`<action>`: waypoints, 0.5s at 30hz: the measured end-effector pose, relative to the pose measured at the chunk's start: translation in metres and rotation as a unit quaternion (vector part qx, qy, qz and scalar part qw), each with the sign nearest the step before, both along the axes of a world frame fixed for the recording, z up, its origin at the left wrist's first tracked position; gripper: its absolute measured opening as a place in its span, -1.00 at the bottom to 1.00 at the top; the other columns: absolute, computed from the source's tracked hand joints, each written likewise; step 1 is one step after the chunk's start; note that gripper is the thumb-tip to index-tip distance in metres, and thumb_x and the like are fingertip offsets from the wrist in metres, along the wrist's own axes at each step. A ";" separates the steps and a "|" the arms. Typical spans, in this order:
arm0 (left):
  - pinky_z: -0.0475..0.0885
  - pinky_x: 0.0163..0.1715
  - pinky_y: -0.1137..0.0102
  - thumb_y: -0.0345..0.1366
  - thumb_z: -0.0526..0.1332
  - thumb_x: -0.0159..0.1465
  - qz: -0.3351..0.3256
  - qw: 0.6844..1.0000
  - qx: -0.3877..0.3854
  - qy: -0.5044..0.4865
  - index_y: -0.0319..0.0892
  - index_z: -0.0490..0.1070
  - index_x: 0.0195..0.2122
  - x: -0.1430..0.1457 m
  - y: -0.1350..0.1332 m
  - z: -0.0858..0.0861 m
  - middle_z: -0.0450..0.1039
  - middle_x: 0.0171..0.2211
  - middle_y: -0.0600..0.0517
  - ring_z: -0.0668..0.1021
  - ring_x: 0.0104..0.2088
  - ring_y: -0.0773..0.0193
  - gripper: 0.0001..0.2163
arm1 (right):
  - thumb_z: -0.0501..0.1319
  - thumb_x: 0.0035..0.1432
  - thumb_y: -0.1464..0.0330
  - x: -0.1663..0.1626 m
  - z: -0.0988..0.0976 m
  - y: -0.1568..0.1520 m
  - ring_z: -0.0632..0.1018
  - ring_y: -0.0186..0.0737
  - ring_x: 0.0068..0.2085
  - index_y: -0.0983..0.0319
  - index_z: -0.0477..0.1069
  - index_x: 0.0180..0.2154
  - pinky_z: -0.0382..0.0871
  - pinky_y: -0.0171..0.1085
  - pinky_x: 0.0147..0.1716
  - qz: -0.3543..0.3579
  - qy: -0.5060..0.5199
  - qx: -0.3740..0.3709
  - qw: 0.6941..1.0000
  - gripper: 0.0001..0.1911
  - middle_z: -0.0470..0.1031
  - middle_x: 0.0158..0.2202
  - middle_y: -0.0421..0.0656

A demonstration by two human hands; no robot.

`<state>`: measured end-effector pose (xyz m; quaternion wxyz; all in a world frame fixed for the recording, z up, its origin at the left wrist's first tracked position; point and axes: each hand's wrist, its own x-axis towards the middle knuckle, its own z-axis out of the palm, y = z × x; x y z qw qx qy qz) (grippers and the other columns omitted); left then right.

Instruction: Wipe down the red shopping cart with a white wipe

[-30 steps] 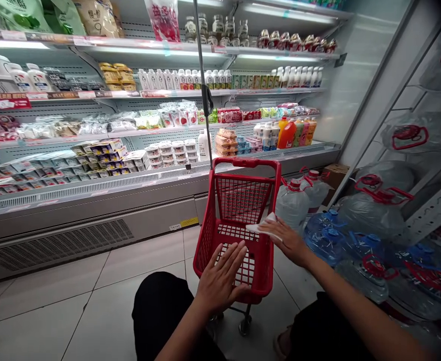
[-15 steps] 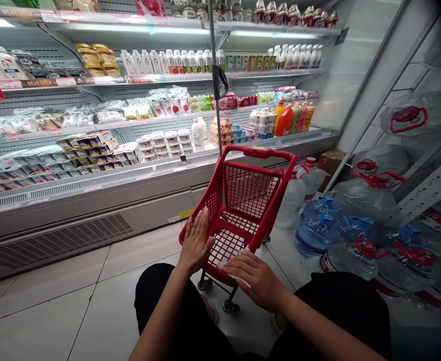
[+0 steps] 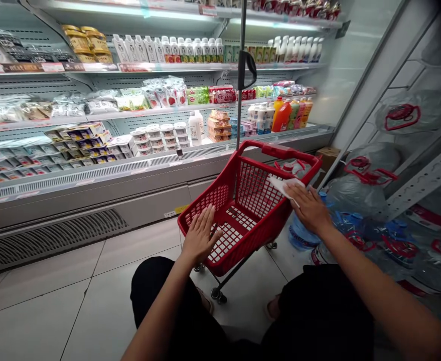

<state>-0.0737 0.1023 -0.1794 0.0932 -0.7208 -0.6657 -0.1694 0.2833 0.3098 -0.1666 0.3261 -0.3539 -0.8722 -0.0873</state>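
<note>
A red plastic shopping cart (image 3: 243, 224) with a latticed basket stands in front of my knees, angled to the right. My left hand (image 3: 201, 233) lies flat with fingers stretched out over the cart's near left rim, holding nothing. At the right side rim, close to the handle end, my right hand (image 3: 309, 206) grips a thin white tissue (image 3: 280, 186) against the red plastic. The tissue spreads out past the fingertips over the basket's inner side; the rest is hidden under the palm. The basket has nothing visible in it.
A lit refrigerated case (image 3: 85, 185) of dairy and drinks runs behind the cart. A dark pole with a loop handle (image 3: 247, 70) rises behind the cart's back. Large water bottles (image 3: 355, 240) crowd the right side. Pale floor tiles (image 3: 130, 271) lie to the left.
My right hand has moved up and forward from the near rim to the right side rim, where the white tissue now shows. The cart has turned rightward. My left hand stays on the rim.
</note>
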 end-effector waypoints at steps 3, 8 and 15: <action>0.08 0.44 0.07 0.07 -0.13 0.55 0.001 1.000 0.013 -0.012 -0.04 -0.57 0.52 0.020 0.001 -0.001 -0.11 0.53 -0.08 0.08 0.50 0.09 -0.29 | -0.13 0.53 0.29 -0.010 -0.004 -0.020 0.12 -0.11 0.49 0.14 0.03 0.48 -0.15 0.07 0.50 0.010 -0.006 0.001 1.000 -0.43 0.17 0.47 -0.13; 0.09 0.45 0.14 0.03 -0.08 0.55 -0.080 0.996 0.028 0.004 -0.04 -0.50 0.53 0.072 -0.007 0.001 -0.11 0.53 -0.02 0.12 0.49 0.14 -0.29 | -0.09 0.51 0.34 -0.055 -0.024 -0.089 0.12 -0.16 0.49 0.07 -0.18 0.52 0.00 0.06 0.48 0.129 -0.065 -0.030 0.989 -0.36 0.10 0.49 -0.20; 0.00 0.48 0.20 -0.23 -0.11 0.59 -0.157 0.984 0.026 0.080 0.09 -0.37 0.54 0.054 -0.011 0.012 -0.02 0.51 0.17 0.08 0.49 0.27 -0.43 | -0.09 0.51 0.33 -0.013 0.002 -0.035 0.24 -0.18 0.44 0.01 -0.04 0.49 -0.04 0.07 0.47 0.069 -0.076 0.002 0.995 -0.41 0.21 0.45 -0.23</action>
